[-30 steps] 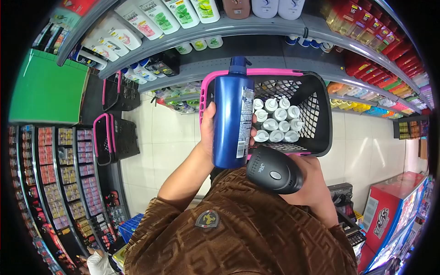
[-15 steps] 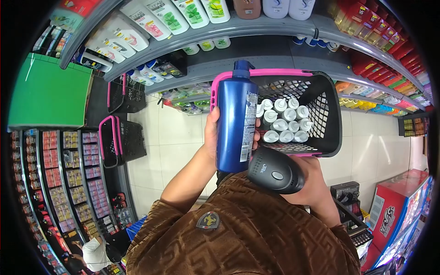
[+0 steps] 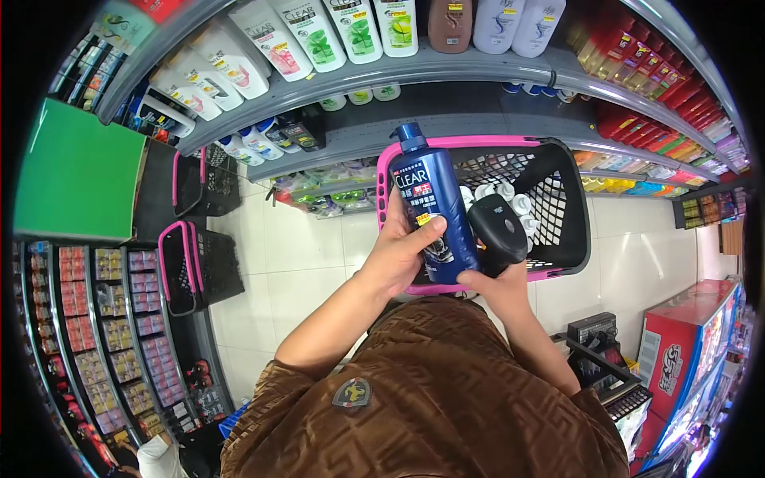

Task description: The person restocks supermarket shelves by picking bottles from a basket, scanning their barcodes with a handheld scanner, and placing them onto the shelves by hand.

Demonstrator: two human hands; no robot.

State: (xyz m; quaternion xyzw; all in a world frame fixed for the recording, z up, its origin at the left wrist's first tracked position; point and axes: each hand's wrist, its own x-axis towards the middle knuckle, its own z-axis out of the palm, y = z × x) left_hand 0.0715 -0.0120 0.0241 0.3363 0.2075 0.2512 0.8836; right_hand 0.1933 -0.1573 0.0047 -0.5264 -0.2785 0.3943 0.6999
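Observation:
A blue CLEAR pump bottle (image 3: 437,211) is tilted slightly, its front label facing up. My left hand (image 3: 402,247) is wrapped round its left side, thumb across the label. My right hand (image 3: 502,287) holds a black scanner (image 3: 498,229) beside the bottle, its thumb at the bottle's lower end. Under both lies a black basket (image 3: 564,203) with a pink rim, holding several bottles with white pump tops (image 3: 522,205), partly hidden by the blue bottle and the scanner.
Shelves of shampoo bottles (image 3: 358,32) curve across the top. Black baskets with pink handles (image 3: 215,267) stand at the left, near a green panel (image 3: 84,171) and racks of small packs (image 3: 115,342). A red cabinet (image 3: 677,354) is at the right. Another person's white sleeve (image 3: 159,458) shows lower left.
The blue bottle has turned from its back label to its front and now leans left. My left thumb has come onto the label, and the scanner has moved up, more upright, against the bottle.

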